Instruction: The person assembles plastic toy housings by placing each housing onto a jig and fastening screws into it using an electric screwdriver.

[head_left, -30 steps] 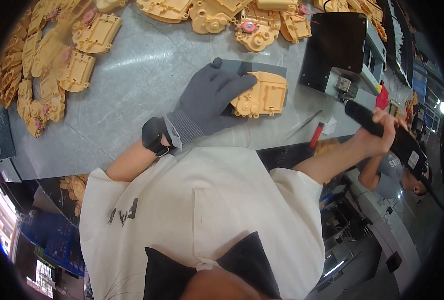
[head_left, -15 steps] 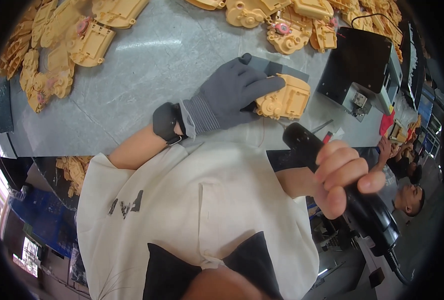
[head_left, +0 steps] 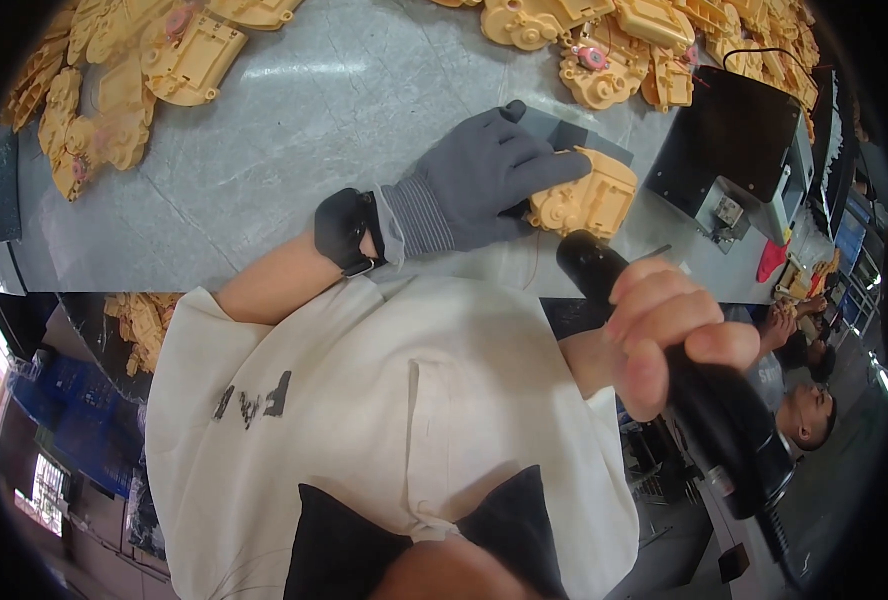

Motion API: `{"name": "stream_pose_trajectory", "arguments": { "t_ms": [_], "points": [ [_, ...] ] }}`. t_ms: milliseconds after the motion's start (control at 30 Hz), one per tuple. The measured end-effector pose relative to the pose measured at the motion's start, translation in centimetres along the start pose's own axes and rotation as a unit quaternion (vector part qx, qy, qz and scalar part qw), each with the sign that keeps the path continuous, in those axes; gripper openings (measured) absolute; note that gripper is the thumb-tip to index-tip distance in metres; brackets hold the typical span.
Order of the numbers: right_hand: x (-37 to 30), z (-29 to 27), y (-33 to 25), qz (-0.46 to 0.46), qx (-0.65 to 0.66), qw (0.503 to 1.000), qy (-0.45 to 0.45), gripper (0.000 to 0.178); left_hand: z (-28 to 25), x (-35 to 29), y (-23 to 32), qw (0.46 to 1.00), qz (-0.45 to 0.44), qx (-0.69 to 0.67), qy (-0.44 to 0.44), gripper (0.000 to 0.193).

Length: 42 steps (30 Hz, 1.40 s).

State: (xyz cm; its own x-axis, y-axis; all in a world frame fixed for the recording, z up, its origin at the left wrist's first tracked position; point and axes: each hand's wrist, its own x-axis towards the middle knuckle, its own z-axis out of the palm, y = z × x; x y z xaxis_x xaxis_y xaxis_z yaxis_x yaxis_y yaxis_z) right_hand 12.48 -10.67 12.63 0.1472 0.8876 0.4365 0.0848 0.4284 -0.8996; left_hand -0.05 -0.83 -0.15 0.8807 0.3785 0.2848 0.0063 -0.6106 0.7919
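Note:
My left hand [head_left: 484, 178], in a grey knitted glove, is closed on a yellow-orange plastic housing [head_left: 602, 196], its index finger lying over the top. Behind the housing, under the hand's far side, is a flat grey block [head_left: 564, 132]. Bare fingers of my right hand [head_left: 676, 325] wrap round a black electric screwdriver [head_left: 729, 425] with a cord at its rear end. The tool's nose points at the housing's near edge. Its bit is hidden, so contact cannot be made out.
Piles of similar yellow housings [head_left: 192, 62] lie at the far left and far right [head_left: 619, 75], some with pink round parts. A black box [head_left: 729, 130] with a metal fitting stands right of my work. Another person [head_left: 804, 415] sits beyond the table at the right.
The screwdriver's nose has come up close to the near edge of the housing. My left hand still holds the housing, and the whole view has shifted slightly.

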Motion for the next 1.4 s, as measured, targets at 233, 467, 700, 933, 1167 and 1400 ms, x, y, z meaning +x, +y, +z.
{"name": "stream_pose_trajectory", "arguments": {
  "t_ms": [233,467,700,933,1167,1400],
  "points": [
    [0.4,0.0,-0.2,0.003,-0.032,0.999,-0.036,0.039,-0.4,0.4,0.2,1.000,0.007,0.004,-0.001,0.075],
    [0.0,-0.8,0.4,-0.037,0.007,0.999,-0.034,0.038,-0.8,0.2,0.4,1.000,-0.014,-0.011,-0.018,0.074],
    [-3.9,-10.8,-6.5,-0.129,-0.116,0.890,0.422,0.033,-0.8,0.4,0.7,1.000,0.018,0.011,-0.021,0.074],
    [-3.0,-16.9,-2.0,-0.017,-0.191,0.852,0.487,0.026,-0.9,0.8,0.6,0.998,0.010,-0.007,-0.058,0.074],
    [-5.6,-9.6,-3.3,-0.031,-0.104,0.897,0.428,0.035,-0.6,1.3,0.2,0.999,0.009,0.007,-0.037,0.071],
    [0.2,-3.1,-1.4,-0.074,0.004,0.989,0.131,0.046,0.0,0.1,0.1,0.998,0.007,-0.042,0.052,0.059]
  ]
}}
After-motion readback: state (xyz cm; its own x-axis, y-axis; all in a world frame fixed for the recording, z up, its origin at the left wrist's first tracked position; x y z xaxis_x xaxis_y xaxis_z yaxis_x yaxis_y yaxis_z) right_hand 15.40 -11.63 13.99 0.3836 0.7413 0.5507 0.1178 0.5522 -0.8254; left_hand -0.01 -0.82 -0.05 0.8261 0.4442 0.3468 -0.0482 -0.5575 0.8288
